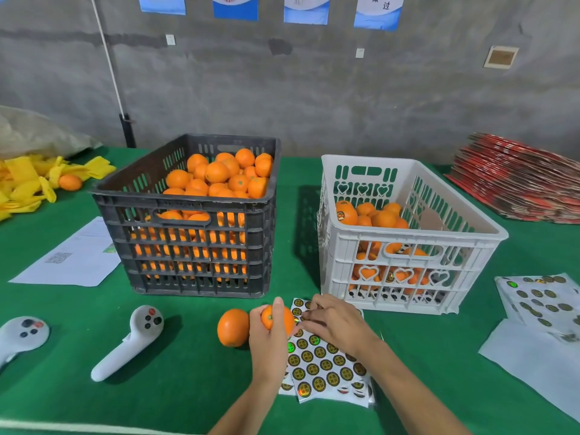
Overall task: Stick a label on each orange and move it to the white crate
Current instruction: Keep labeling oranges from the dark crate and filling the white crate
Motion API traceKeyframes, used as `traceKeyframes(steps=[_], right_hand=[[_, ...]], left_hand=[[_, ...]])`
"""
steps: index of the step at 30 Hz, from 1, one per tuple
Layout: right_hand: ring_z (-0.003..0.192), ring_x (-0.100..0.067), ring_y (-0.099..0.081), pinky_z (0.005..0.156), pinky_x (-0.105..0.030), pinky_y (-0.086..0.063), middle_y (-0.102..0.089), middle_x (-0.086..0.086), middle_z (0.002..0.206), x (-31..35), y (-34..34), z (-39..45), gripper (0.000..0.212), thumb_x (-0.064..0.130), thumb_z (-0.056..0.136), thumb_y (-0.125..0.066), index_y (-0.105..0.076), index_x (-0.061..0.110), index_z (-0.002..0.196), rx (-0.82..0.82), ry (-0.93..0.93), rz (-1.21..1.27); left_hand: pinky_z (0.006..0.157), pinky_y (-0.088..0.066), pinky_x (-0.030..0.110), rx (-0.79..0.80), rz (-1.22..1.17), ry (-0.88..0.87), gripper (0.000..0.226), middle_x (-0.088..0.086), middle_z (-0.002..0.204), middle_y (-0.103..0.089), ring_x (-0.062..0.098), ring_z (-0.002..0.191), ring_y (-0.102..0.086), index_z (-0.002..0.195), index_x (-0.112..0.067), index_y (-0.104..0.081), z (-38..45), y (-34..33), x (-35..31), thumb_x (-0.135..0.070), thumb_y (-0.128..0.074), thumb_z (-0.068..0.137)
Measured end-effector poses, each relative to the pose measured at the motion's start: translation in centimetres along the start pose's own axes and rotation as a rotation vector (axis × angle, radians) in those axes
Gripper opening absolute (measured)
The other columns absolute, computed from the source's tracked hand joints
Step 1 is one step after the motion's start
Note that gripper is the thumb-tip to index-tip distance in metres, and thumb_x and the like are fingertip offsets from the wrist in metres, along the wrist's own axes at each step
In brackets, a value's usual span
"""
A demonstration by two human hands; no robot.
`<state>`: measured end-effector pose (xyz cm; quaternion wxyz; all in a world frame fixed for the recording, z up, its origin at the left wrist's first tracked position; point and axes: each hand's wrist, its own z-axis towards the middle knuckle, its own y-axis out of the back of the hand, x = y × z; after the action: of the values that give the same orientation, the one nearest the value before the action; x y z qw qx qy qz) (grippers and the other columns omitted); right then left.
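- Left hand (pixel 272 335) gripping an orange (pixel 276 318); spare orange (pixel 233 327) sitting just beside.
- Right hand (pixel 337 323) curling fingers onto the label sheet (pixel 323 368); pinch unclear.
- Black crate (pixel 191 246) and white crate (pixel 405 265) standing behind.
- Two controllers (pixel 131 343) lying left.

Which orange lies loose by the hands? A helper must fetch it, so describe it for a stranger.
Start at the black crate on the green table. Just in front of its near right corner lies one orange on the cloth, left of the left hand. Unlike the orange in that hand, nothing holds it, and it lies in neither crate.
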<state>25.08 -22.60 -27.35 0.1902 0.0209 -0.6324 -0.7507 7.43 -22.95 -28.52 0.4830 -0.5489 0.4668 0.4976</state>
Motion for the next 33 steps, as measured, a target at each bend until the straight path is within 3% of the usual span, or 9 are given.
traceKeyframes(steps=[6, 10, 12, 15, 17, 24, 29, 31, 33], right_hand=[[0.093, -0.021, -0.056, 0.077, -0.037, -0.049, -0.06, -0.002, 0.101, 0.5, -0.2, 0.2, 0.041, 0.041, 0.108, -0.046, -0.076, 0.013, 0.113, 0.02, 0.065, -0.097], [0.089, -0.012, -0.053, 0.076, -0.031, -0.045, -0.055, 0.007, 0.097, 0.2, -0.7, -0.3, 0.033, 0.04, 0.105, -0.051, -0.077, 0.021, 0.111, -0.051, -0.081, 0.107], [0.087, -0.009, -0.051, 0.076, -0.029, -0.044, -0.053, 0.01, 0.095, 0.1, -0.9, -0.2, 0.033, 0.045, 0.102, -0.055, -0.077, 0.023, 0.113, -0.048, -0.112, 0.154], [0.078, -0.001, -0.046, 0.069, -0.016, -0.036, -0.05, 0.014, 0.091, 0.0, -0.8, 0.0, 0.057, 0.07, 0.087, -0.061, -0.074, 0.026, 0.122, -0.042, -0.146, 0.23], [0.075, 0.0, -0.045, 0.067, -0.013, -0.034, -0.048, 0.015, 0.089, -0.1, -1.0, -0.1, 0.061, 0.069, 0.083, -0.066, -0.074, 0.023, 0.122, -0.06, -0.142, 0.281], [0.081, -0.003, -0.052, 0.072, -0.021, -0.043, -0.055, 0.009, 0.091, -0.2, -1.5, 0.1, 0.04, 0.053, 0.091, -0.069, -0.077, 0.023, 0.115, -0.06, -0.148, 0.325], [0.084, -0.007, -0.056, 0.076, -0.03, -0.047, -0.06, 0.007, 0.09, 0.4, -1.3, -0.2, 0.023, 0.041, 0.097, -0.067, -0.081, 0.024, 0.104, -0.115, -0.153, 0.333], [0.082, -0.008, -0.056, 0.074, -0.031, -0.047, -0.06, 0.007, 0.088, 0.5, -0.9, -0.2, 0.02, 0.036, 0.099, -0.065, -0.08, 0.023, 0.096, -0.13, -0.15, 0.311], [0.083, -0.012, -0.056, 0.072, -0.032, -0.046, -0.06, 0.004, 0.091, 0.8, -0.6, -0.1, 0.025, 0.036, 0.101, -0.06, -0.079, 0.021, 0.097, -0.097, -0.113, 0.202]], left_hand=[[0.069, -0.059, 0.022, 0.02, -0.064, -0.001, 0.026, 0.001, 0.11, -0.064, 0.02, 0.099, -0.071, 0.111, -0.025, -0.058, 0.0, -0.1, -0.2, -0.049, -0.058, 0.101], [0.067, -0.06, 0.019, 0.026, -0.098, 0.004, 0.024, 0.003, 0.111, -0.064, 0.02, 0.097, -0.073, 0.11, -0.023, -0.058, -0.1, -0.2, -0.2, -0.046, -0.059, 0.102], [0.064, -0.058, 0.016, 0.017, -0.086, 0.006, 0.023, 0.002, 0.109, -0.065, 0.019, 0.096, -0.073, 0.111, -0.025, -0.057, -0.2, -0.1, -0.2, -0.047, -0.059, 0.102], [0.065, -0.05, 0.017, -0.006, -0.005, -0.021, 0.024, 0.001, 0.106, -0.065, 0.013, 0.093, -0.068, 0.109, -0.031, -0.056, -0.2, 0.1, -0.1, -0.053, -0.056, 0.101], [0.07, -0.046, 0.022, -0.01, 0.017, -0.022, 0.025, 0.0, 0.105, -0.064, 0.012, 0.092, -0.065, 0.109, -0.032, -0.056, -0.2, 0.1, 0.0, -0.055, -0.055, 0.101], [0.072, -0.046, 0.022, 0.012, 0.028, -0.038, 0.022, -0.001, 0.104, -0.065, 0.01, 0.092, -0.065, 0.108, -0.033, -0.056, -0.1, 0.0, 0.1, -0.054, -0.055, 0.101], [0.063, -0.05, 0.008, 0.022, 0.013, -0.049, 0.025, 0.003, 0.102, -0.065, -0.001, 0.082, -0.066, 0.109, -0.026, -0.058, -0.1, 0.0, 0.2, -0.05, -0.057, 0.101], [0.069, -0.057, 0.017, 0.023, 0.016, -0.05, 0.025, 0.003, 0.103, -0.066, 0.004, 0.083, -0.068, 0.109, -0.027, -0.058, 0.1, 0.0, 0.4, -0.05, -0.057, 0.101], [0.084, -0.061, 0.037, 0.024, 0.017, -0.039, 0.026, 0.002, 0.104, -0.066, 0.014, 0.092, -0.07, 0.11, -0.027, -0.058, 0.3, -0.1, 0.7, -0.051, -0.057, 0.101]])
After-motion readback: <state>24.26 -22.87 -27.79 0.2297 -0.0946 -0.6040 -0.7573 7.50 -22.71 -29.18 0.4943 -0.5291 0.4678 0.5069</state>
